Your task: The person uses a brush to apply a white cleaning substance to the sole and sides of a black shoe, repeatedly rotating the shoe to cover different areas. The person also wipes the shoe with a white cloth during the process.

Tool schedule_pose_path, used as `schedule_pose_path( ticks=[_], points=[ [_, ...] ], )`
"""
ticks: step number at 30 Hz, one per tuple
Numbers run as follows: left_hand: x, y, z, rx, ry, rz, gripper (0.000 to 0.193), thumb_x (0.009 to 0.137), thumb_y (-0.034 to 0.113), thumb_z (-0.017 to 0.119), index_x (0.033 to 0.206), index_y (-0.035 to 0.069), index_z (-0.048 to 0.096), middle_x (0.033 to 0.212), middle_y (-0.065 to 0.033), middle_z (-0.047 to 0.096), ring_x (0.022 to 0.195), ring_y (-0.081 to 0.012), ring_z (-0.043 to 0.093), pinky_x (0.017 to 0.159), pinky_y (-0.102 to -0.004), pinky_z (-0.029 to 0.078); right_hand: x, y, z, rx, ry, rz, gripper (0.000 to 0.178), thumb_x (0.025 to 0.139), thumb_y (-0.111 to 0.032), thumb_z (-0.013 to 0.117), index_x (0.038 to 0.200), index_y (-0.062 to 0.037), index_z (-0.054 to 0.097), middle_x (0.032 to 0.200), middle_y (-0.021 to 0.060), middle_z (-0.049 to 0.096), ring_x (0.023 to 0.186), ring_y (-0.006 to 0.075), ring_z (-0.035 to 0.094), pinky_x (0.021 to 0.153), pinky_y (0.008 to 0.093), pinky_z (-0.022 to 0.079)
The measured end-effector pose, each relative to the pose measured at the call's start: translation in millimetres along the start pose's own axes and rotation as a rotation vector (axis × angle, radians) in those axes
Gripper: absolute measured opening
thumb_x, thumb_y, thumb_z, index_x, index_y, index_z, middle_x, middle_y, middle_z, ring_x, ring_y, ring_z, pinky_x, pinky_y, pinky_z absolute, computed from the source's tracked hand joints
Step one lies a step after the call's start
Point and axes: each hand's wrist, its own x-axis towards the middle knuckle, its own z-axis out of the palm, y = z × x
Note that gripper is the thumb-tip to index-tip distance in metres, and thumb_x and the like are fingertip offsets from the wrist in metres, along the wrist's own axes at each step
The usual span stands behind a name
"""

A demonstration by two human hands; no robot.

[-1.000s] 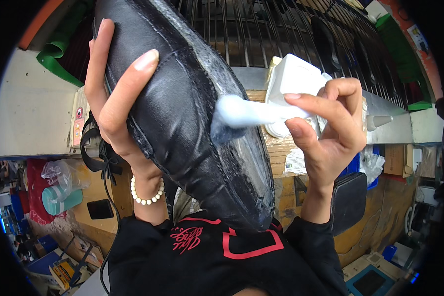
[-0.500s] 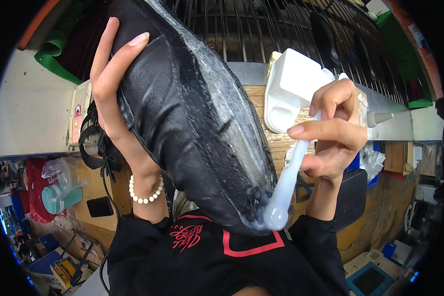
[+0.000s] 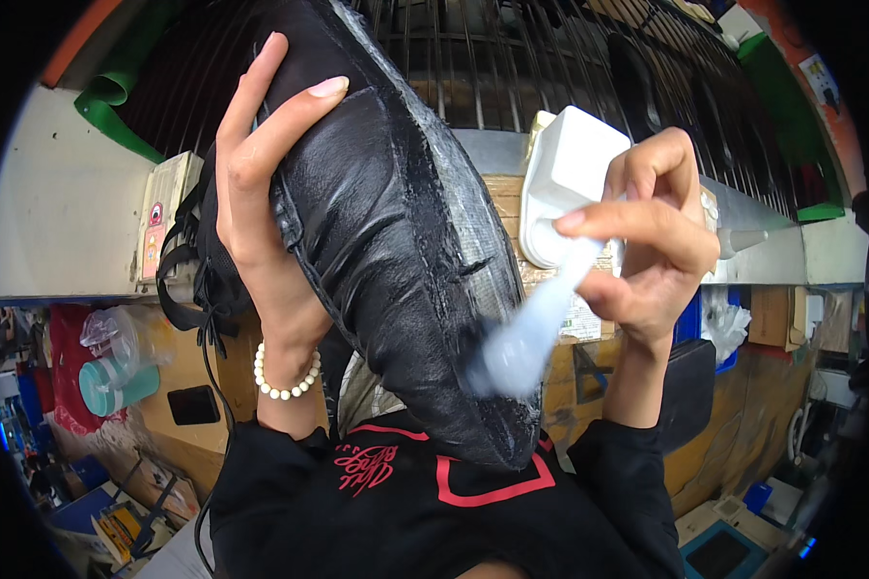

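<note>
Held before the black shirt (image 3: 357,531), the leather shoe upper (image 3: 386,241) looks supple-skinned, probably light (maybe slick where damp), best gripped along its smooth side. The left hand (image 3: 263,222) curls spread fingers around it; the right hand (image 3: 661,275) pinches a blurred, pale-handled brush (image 3: 543,323). Its black surface is glossy, creased; its underside rough, grey.

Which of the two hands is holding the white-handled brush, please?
The right hand: it pinches the white-handled brush between thumb and fingers. The left hand instead holds the black leather shoe upper and has a pale beaded bracelet at its wrist.
</note>
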Motion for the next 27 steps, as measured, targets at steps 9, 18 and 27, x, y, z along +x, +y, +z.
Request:
schedule_pose_path(
  ticks=[9,18,27],
  points=[
    [-9.5,0.8,-4.3,-0.087,-0.063,-0.196,0.075,0.066,0.020,0.090,0.134,0.007,0.060,0.145,-0.0206,0.055,0.134,-0.0342,0.055,0.111,-0.0432,0.045,-5.8,1.9,-1.6,0.078,-0.031,-0.085,0.059,0.062,-0.067,0.087,0.084,-0.0131,0.082,0.090,0.0011,0.040,0.082,0.0180,0.049,0.070,0.0307,0.036],
    [-25.9,-2.6,-0.8,-0.380,-0.173,-0.478,0.077,0.064,0.007,0.086,0.135,0.002,0.059,0.151,-0.0219,0.048,0.133,-0.0279,0.055,0.114,-0.0394,0.041,4.4,1.1,8.8,0.131,-0.035,-0.102,0.054,0.062,-0.061,0.089,0.085,-0.0126,0.082,0.090,0.0015,0.040,0.082,0.0178,0.050,0.070,0.0305,0.037],
    [-33.5,19.5,-6.2,-0.648,-0.445,-0.617,0.084,0.067,-0.002,0.086,0.143,0.000,0.049,0.147,-0.0178,0.051,0.132,-0.0219,0.054,0.114,-0.0348,0.040,27.4,5.1,23.2,0.234,0.022,-0.199,0.049,0.043,-0.032,0.095,0.089,-0.0165,0.085,0.082,-0.0010,0.041,0.075,0.0137,0.044,0.060,0.0243,0.034]
  ],
)
